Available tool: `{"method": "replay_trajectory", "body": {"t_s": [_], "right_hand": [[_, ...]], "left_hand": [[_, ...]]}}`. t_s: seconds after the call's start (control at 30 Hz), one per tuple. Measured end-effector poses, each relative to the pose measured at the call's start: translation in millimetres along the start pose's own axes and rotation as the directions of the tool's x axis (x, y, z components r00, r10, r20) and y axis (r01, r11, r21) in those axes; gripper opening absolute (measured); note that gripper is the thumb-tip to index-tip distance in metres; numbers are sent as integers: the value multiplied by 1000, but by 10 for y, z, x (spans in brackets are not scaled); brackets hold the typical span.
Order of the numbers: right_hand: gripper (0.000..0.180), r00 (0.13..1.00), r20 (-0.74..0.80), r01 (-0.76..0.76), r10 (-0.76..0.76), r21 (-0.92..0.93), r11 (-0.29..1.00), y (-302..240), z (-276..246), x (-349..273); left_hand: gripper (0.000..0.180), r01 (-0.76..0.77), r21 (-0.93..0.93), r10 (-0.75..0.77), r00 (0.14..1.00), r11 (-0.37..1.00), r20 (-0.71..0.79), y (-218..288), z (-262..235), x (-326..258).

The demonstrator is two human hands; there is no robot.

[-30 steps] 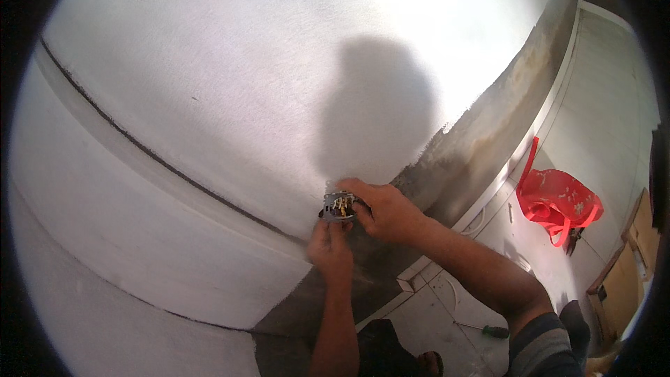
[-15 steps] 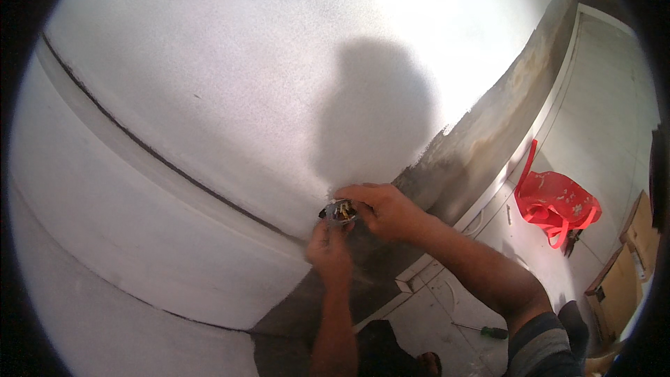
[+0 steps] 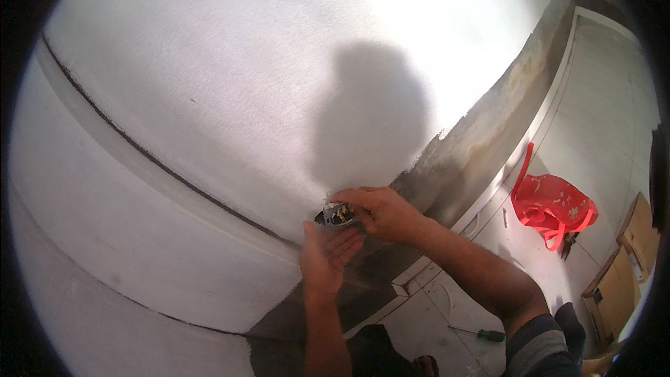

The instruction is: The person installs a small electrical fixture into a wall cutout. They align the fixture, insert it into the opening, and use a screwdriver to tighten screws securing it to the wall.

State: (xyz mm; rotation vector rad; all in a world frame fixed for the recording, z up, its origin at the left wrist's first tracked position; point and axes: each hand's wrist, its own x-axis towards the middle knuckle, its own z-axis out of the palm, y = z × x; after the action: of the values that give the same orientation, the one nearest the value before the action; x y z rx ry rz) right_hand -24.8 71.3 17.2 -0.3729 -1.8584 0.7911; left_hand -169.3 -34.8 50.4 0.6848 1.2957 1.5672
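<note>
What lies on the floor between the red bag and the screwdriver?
Head view: only bare pale floor shows between the red bag and the screwdriver. Nothing else lies on that stretch.

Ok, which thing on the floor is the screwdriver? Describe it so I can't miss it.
Start at the red bag on the pale floor by the wall. Come down toward the person's right sleeve: the screwdriver lies there, small and thin, with a green handle.

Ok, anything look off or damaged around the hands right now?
Yes: the socket hangs out of the wall, its metal insides showing, pinched by the right hand above the open left hand. A screwdriver lies loose on the floor.
</note>
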Motion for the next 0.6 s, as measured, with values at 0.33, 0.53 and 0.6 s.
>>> {"method": "replay_trajectory", "body": {"t_s": [0.33,0.53,0.6], "right_hand": [[39,998,47,-31,29,45,998,-112,-4,-23],[35,993,122,4,7,-86,996,-183,-67,17],[32,984,176,44,-17,-153,987,-187,-108,80]], "left_hand": [[63,29,20,-32,988,999,150,3,53,150],[53,45,-117,-11,962,992,273,-40,8,241],[50,59,-166,-10,959,984,282,-77,-13,305]]}}
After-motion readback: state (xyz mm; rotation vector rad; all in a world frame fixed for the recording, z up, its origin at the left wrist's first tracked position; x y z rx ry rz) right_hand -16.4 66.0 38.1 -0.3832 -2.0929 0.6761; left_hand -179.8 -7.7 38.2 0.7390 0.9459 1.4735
